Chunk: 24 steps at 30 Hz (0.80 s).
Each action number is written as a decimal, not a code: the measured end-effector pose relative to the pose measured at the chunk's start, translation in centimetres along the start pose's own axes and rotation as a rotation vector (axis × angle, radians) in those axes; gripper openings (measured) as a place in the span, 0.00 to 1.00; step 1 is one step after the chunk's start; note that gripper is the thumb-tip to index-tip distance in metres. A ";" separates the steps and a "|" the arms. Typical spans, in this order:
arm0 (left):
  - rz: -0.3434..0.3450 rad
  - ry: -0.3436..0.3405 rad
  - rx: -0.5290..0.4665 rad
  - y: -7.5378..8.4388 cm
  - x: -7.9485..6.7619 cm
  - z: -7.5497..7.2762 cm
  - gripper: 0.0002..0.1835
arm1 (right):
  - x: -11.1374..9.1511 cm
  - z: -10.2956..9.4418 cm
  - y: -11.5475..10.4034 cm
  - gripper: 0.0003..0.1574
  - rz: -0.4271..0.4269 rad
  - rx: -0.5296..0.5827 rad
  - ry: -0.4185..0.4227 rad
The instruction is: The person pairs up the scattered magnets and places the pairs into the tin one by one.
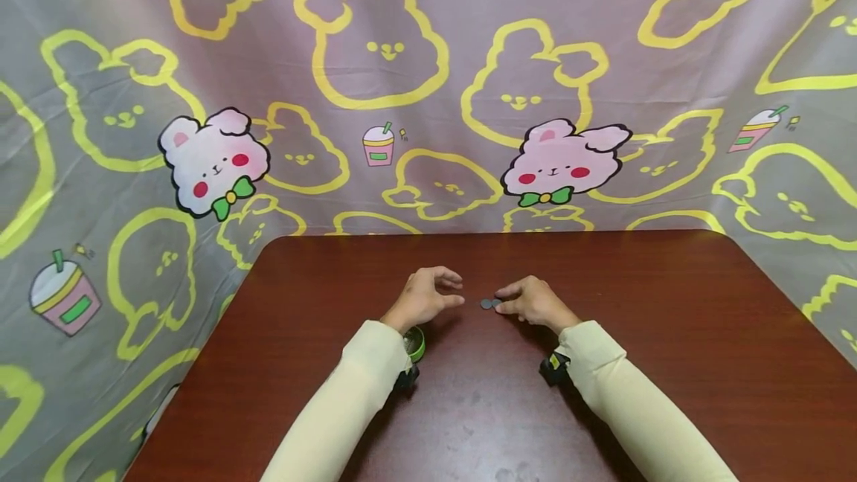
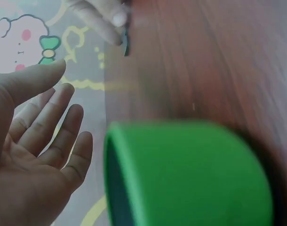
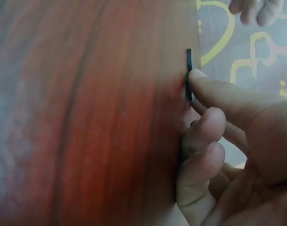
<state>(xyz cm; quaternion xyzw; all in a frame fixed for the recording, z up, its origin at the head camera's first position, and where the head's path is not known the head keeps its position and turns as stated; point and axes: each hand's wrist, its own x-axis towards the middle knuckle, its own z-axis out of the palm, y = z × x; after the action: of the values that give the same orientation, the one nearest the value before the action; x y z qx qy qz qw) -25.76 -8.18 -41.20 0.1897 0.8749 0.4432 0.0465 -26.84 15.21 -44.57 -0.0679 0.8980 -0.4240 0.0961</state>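
Two small dark round discs lie side by side near the middle of the table. My right hand (image 1: 535, 302) is at the nearer one (image 1: 496, 303), thumb and fingertips pinching its edge; the other disc (image 1: 486, 304) sits just left of it. Edge-on, the discs look like a thin dark strip (image 3: 189, 61) in the right wrist view. To the left, my left hand (image 1: 427, 296) hovers with spread, loosely bent fingers and holds nothing. A green round container (image 2: 190, 174) stands below the left wrist, partly hidden by the sleeve in the head view.
The brown wooden table (image 1: 669, 363) has rounded far corners. Behind it and at both sides hangs a cartoon-printed curtain (image 1: 428, 95). Each wrist carries a black camera mount, such as the right one (image 1: 554, 368).
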 end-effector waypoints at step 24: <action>-0.024 -0.012 -0.087 -4.4 -6.3 -3.5 0.27 | 0.0 0.2 -0.1 0.08 -0.080 0.021 0.037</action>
<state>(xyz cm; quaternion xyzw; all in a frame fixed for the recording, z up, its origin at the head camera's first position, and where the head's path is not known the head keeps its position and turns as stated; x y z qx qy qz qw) -22.09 -15.57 -43.12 0.1797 0.8568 0.4790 0.0650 -26.80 14.96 -44.65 -0.0948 0.8916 -0.4383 0.0633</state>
